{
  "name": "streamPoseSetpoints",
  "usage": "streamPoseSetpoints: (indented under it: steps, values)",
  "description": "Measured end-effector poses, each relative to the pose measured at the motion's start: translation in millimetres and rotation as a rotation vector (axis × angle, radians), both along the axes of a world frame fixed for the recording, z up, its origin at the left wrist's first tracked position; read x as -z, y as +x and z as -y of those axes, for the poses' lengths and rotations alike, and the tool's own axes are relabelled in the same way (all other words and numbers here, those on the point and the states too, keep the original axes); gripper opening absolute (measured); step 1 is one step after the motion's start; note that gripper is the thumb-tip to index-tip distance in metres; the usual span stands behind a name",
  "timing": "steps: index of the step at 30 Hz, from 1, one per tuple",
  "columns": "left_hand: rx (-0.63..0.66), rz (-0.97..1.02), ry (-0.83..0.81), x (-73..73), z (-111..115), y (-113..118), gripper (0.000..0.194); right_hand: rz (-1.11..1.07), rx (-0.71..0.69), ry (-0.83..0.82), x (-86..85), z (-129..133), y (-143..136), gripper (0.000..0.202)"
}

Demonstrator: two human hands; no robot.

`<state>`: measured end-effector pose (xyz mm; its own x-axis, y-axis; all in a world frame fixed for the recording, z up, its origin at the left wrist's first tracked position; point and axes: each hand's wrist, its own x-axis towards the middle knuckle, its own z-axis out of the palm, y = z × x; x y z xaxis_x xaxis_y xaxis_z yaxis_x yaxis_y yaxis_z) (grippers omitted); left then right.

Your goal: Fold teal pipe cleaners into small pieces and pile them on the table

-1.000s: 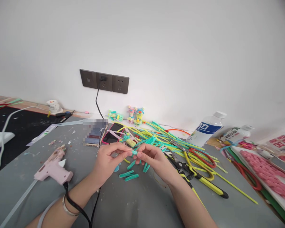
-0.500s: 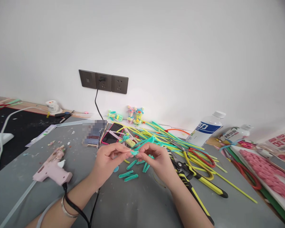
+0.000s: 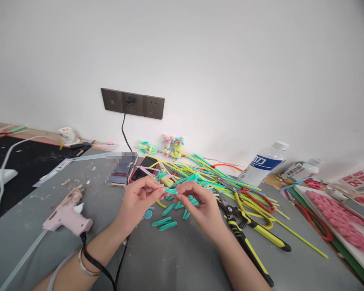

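Note:
A short teal fuzzy piece [image 3: 170, 191] is pinched between my two hands. My left hand [image 3: 144, 200] grips its left end between thumb and fingers; my right hand [image 3: 197, 202] grips the right end. Just below lie several short folded teal pieces [image 3: 168, 226] on the grey mat [image 3: 176, 258]. Behind my hands, long yellow and teal fuzzy stems [image 3: 206, 169] are heaped with a small yellow and teal figure [image 3: 164, 177].
A pink glue gun [image 3: 68, 218] with a black cable lies left. Yellow-black pliers [image 3: 245, 226], red-handled scissors [image 3: 257, 198] and a bottle [image 3: 262, 163] are right. Small fuzzy figures [image 3: 172, 147] stand by the wall. A phone [image 3: 142, 169] lies behind my left hand.
My hands have moved slightly apart, and more of the teal piece shows between them. My left hand has risen a little.

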<state>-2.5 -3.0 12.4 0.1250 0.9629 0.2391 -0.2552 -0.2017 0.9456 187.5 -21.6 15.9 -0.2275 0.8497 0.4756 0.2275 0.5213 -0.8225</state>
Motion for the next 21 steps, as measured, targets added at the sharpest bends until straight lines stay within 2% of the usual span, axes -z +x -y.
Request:
streamPoseSetpoints:
  steps: [4,8,15,21]
  values:
    - [-0.077,-0.07,0.143,-3.0,1,-1,0.016,-0.195,-0.168,-0.34,-1.5,1,-4,0.022]
    - [-0.107,-0.144,0.281,2.1,1,-4,0.011,-0.301,-0.297,-0.462,0.7,0,-4,0.031]
    - [-0.185,-0.315,0.736,5.9,-4,-8,0.007,-0.45,-0.265,-0.554,4.8,-9,1,0.037]
    - [-0.193,-0.416,0.847,0.4,-3,-8,0.011,-0.498,-0.252,-0.677,2.2,-7,-1,0.04]
